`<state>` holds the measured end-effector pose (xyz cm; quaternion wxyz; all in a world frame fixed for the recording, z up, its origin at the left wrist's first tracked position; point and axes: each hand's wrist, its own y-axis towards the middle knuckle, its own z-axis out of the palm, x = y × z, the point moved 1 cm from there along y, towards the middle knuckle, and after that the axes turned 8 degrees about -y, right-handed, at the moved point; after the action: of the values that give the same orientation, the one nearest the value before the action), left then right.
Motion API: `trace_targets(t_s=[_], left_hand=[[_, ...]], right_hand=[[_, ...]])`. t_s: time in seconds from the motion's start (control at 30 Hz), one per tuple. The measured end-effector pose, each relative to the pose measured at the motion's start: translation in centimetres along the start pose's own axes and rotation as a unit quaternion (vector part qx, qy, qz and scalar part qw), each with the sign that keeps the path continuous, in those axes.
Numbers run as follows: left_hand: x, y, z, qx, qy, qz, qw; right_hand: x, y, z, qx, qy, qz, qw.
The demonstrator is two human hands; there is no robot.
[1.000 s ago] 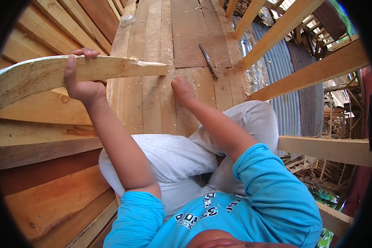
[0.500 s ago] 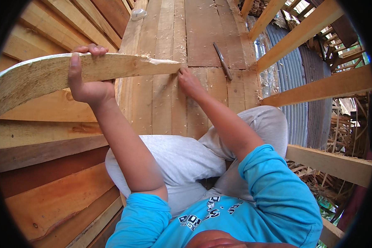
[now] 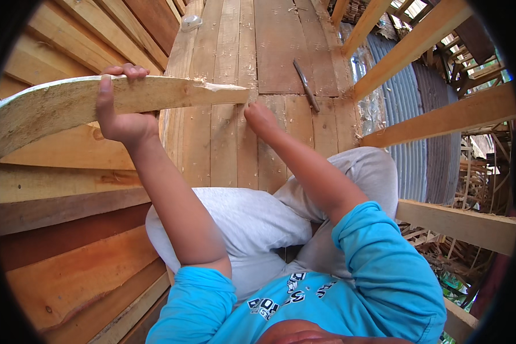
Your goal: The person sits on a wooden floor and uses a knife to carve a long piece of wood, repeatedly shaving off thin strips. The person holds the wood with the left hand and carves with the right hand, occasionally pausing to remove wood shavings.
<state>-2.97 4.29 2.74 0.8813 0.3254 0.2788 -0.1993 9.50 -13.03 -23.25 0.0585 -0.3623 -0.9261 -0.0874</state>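
Observation:
My left hand grips a long, pale wooden plank from below, its thumb on the near face and its fingertips over the top edge. The plank curves down toward the left, and its top edge is splintered near the right end. My right hand is closed just below that end, a small gap apart from it. Whatever its curled fingers may hold is hidden. A slim, dark knife-like tool lies on the floorboards to the right of the plank.
Wood shavings are scattered over the plank floor. A small clear plastic object rests at the far left. Stacked boards line the left side. Wooden rails stand on the right, with corrugated metal sheets beyond them.
My right hand has drawn slightly down and left, coming away from the plank's tip. My left hand keeps its hold, and the plank has hardly moved.

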Motion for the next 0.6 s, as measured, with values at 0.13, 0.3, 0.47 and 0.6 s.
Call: trace_targets(t_s=[0.13,0.3,0.47,0.6], left_hand=[[-0.2,0.0,0.0,-0.004,-0.007,0.002,1.0],[0.1,0.0,0.4,-0.001,0.016,0.006,1.0],[-0.2,0.1,-0.2,0.002,0.019,0.011,1.0],[0.0,0.0,0.3,-0.002,-0.003,0.008,1.0]], right_hand=[[-0.3,0.0,-0.4,-0.019,0.016,-0.009,1.0],[-2.1,0.5,0.6,-0.028,0.117,0.04,0.992],[-1.3,1.0,-0.2,0.027,0.328,0.097,0.939],[-1.8,1.1,-0.3,0.013,0.347,0.102,0.932]])
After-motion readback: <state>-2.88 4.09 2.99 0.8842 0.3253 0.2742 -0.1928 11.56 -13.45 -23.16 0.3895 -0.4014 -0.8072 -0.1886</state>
